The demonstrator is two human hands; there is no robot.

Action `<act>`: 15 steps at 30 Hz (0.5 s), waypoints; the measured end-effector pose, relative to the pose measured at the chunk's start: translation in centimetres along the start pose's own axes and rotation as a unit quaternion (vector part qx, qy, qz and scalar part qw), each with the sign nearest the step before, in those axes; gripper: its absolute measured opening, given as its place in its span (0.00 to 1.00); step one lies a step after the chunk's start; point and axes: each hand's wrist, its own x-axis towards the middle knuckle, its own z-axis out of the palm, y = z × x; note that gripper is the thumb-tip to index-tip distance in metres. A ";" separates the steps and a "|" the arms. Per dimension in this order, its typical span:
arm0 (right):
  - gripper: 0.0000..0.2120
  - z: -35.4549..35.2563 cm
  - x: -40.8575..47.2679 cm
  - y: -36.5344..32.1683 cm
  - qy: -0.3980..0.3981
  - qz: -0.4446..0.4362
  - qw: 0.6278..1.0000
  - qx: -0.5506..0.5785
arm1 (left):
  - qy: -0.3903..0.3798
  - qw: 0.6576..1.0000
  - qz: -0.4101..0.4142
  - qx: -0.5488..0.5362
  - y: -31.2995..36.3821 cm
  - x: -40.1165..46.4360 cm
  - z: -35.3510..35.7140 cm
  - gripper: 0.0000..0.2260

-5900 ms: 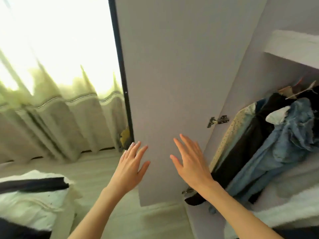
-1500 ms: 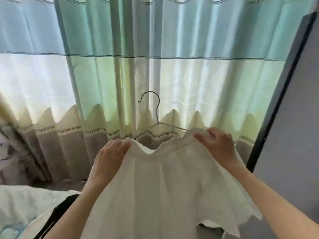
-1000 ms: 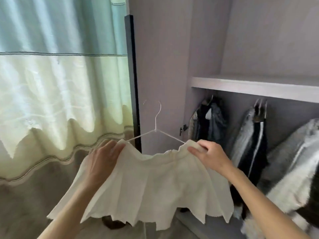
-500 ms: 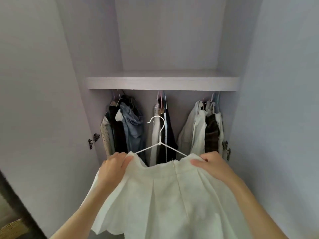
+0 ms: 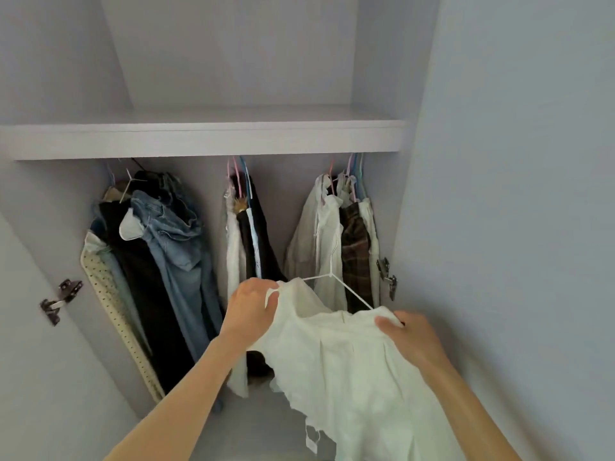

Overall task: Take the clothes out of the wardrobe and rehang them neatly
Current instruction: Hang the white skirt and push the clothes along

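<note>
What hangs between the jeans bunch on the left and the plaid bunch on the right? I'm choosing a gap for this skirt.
In the head view, a narrow middle bunch of white and black garments, with bare gaps on both sides.

1. The light is soft, even and cool, giving the wardrobe walls a pale grey-lilac cast; its source is not in view.
2. A dim shadow lies under the shelf, where the hanger hooks are hard to make out.
3. There is no glare; the white skirt reads slightly washed out.
4. Wide-angle distortion bends the side panels outward toward the edges.
5. Fine detail is soft throughout, with mild blur on the hanging clothes.
</note>
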 end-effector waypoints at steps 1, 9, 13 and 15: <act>0.12 0.4 0.5 -0.3 0.002 0.005 1.000 0.019 | -0.002 1.000 0.005 0.000 -0.6 0.9 0.0 0.11; 0.04 5.5 4.7 -5.2 0.015 0.002 0.992 0.127 | 0.046 0.992 0.112 0.034 -6.5 10.3 0.2 0.08; 0.03 8.7 6.8 -8.8 0.022 0.008 0.976 0.217 | 0.048 0.986 0.150 0.052 -8.5 14.1 -0.6 0.12; 0.03 9.9 7.8 -10.2 0.039 -0.011 0.972 0.232 | 0.034 0.986 0.147 0.072 -9.4 15.6 -1.1 0.15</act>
